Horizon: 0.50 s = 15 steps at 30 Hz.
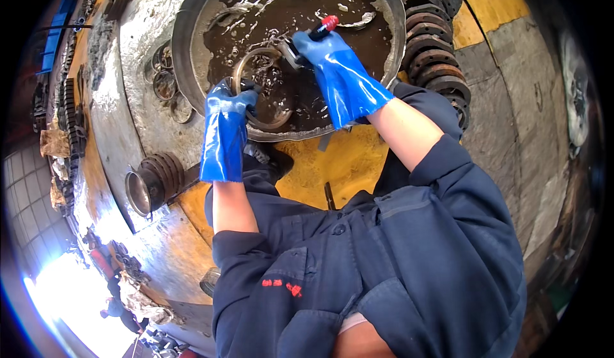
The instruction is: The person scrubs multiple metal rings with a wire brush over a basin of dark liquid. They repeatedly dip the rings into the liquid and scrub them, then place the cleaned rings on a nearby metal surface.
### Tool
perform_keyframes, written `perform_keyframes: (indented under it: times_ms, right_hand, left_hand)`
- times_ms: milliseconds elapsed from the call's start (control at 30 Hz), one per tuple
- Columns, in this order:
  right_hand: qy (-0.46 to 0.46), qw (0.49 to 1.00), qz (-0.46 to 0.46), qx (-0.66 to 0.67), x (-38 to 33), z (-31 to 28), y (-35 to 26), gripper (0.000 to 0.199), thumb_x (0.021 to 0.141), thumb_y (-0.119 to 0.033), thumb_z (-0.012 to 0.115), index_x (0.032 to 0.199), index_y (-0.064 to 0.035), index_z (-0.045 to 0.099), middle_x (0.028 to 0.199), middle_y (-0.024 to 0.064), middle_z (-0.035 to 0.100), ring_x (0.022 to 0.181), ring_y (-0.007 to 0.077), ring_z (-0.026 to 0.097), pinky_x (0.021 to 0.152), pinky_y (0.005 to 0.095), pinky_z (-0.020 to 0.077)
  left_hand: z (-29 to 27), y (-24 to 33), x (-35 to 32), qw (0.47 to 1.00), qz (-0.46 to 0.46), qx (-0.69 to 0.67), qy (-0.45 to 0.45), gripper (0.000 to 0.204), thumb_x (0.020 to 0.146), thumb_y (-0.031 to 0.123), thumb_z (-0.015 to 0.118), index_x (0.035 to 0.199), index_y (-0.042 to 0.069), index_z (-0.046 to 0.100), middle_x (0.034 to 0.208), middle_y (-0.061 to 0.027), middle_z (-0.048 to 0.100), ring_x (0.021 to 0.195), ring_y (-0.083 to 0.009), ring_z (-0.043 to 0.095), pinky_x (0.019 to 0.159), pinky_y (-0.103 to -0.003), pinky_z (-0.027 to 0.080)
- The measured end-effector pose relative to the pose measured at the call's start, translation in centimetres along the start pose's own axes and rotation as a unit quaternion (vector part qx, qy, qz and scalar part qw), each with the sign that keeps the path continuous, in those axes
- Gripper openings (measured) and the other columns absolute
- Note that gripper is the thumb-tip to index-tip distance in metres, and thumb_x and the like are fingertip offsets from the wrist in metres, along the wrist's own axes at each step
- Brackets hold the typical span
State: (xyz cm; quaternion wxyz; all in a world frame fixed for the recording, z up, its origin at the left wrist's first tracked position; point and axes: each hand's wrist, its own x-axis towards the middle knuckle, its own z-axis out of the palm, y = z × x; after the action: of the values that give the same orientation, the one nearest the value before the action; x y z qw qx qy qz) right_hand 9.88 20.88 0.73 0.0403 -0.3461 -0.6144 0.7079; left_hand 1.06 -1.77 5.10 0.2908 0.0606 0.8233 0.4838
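Observation:
Both my hands wear blue rubber gloves over a wide round metal basin (186,70) of dark brown liquid. My left hand (228,102) is closed on the left side of a metal ring (276,124), which stands tilted over the liquid near the basin's close rim. In my right hand (321,49) is a brush-like tool (327,24) with a black handle and a red end. Its working head is at the ring's upper right edge; blur and the glove hide its exact shape. Wet ripples and foam show around the ring.
A long row of rusty ring-shaped parts (430,44) lies right of the basin. Several thin rings (164,84) lie to its left, with a row of larger cylindrical rings (146,190) nearer me. Dark metal parts (69,102) line the far left edge. Worn sheets (521,95) cover the floor.

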Motion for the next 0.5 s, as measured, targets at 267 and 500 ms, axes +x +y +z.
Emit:
perform_keyframes:
  times_ms: [267,500]
  right_hand:
    - [-0.033,0.938,-0.247,-0.24,-3.0,2.0,0.5,0.028,0.098,-0.035,0.075,0.115,-0.0125,0.078,0.107,0.0134,0.08,0.094,0.0309,0.078,0.085,0.038,0.0617]
    - [-0.033,0.747,-0.404,-0.527,-1.5,2.4,0.1,0.039,0.09,-0.019,0.08,0.128,-0.0202,0.075,0.125,0.0113,0.077,0.107,0.0333,0.076,0.095,0.0399,0.0619]
  left_hand:
    - [-1.4,-0.8,0.9,0.996,0.04,0.044,0.06,0.029,0.081,0.016,0.08,0.104,-0.001,0.078,0.084,-0.01,0.076,0.075,-0.0182,0.069,0.069,-0.034,0.054]
    - [-0.9,-0.4,1.2,0.999,0.038,0.019,-0.03,0.028,0.08,0.015,0.079,0.102,-0.001,0.078,0.083,-0.0073,0.074,0.075,-0.0157,0.065,0.071,-0.034,0.053]
